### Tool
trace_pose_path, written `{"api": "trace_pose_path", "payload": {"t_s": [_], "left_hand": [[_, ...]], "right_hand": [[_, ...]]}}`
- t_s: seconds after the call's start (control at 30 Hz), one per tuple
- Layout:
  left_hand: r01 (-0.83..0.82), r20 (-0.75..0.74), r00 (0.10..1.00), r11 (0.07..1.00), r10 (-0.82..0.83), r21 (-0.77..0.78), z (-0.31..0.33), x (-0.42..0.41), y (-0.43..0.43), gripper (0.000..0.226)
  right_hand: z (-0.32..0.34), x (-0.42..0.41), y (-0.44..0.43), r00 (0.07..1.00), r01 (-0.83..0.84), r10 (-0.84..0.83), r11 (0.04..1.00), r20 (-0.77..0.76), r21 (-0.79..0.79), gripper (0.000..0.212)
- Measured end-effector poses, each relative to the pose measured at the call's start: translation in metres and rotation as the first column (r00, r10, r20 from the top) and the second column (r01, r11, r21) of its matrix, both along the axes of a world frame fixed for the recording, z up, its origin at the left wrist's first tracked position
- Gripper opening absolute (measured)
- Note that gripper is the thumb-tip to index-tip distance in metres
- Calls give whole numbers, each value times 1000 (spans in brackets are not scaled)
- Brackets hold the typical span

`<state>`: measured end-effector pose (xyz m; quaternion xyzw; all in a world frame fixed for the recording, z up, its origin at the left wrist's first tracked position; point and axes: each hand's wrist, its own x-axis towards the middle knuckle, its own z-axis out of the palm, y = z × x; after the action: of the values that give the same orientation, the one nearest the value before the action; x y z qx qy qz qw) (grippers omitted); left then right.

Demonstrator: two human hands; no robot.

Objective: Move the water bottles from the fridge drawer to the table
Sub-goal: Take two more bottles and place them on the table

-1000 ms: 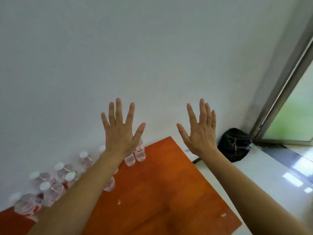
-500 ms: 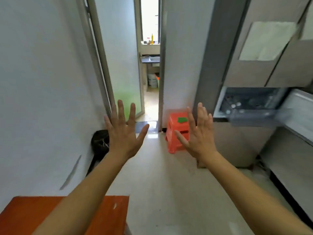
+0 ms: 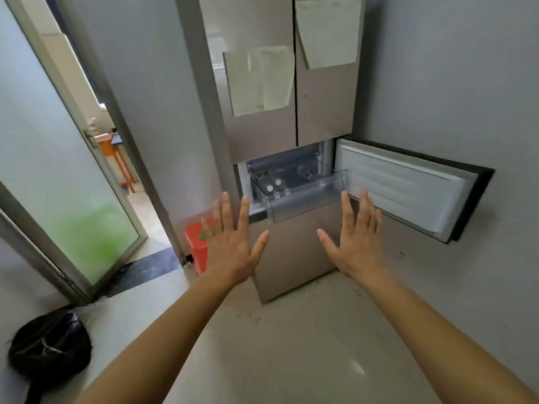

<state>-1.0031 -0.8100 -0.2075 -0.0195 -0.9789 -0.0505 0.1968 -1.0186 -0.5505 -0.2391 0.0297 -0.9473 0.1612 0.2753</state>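
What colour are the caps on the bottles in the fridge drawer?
White caps, clearest in the head view.

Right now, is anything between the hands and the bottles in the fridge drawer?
Only the drawer's clear front wall stands between the bottles and the open left hand and right hand. The drawer's top looks uncovered, and the fridge door is swung aside to the right.

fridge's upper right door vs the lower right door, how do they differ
The upper right door is shut; the lower right door is swung wide open. The upper right door shows its brown metallic front with a paper stuck on it; the lower right door shows its white ribbed inner lining. Both belong to the same fridge.
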Motion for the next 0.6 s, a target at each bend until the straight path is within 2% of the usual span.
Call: {"api": "trace_pose_path", "payload": {"t_s": [0.23,0.4,0.6], "left_hand": [[-10,45,999,1000,9,20,-3,-102,65,84],[-15,85,996,1000,13,16,-23,-182,71,81],[13,169,985,996,-27,84,-59,-300,66,79]], "right_hand": [[-4,-102,59,996,-30,28,999,80,26,99],[-20,-182,59,987,-93,86,995,139,43,97],[-35,-298,55,969,-106,83,990,232,90,90]]}}
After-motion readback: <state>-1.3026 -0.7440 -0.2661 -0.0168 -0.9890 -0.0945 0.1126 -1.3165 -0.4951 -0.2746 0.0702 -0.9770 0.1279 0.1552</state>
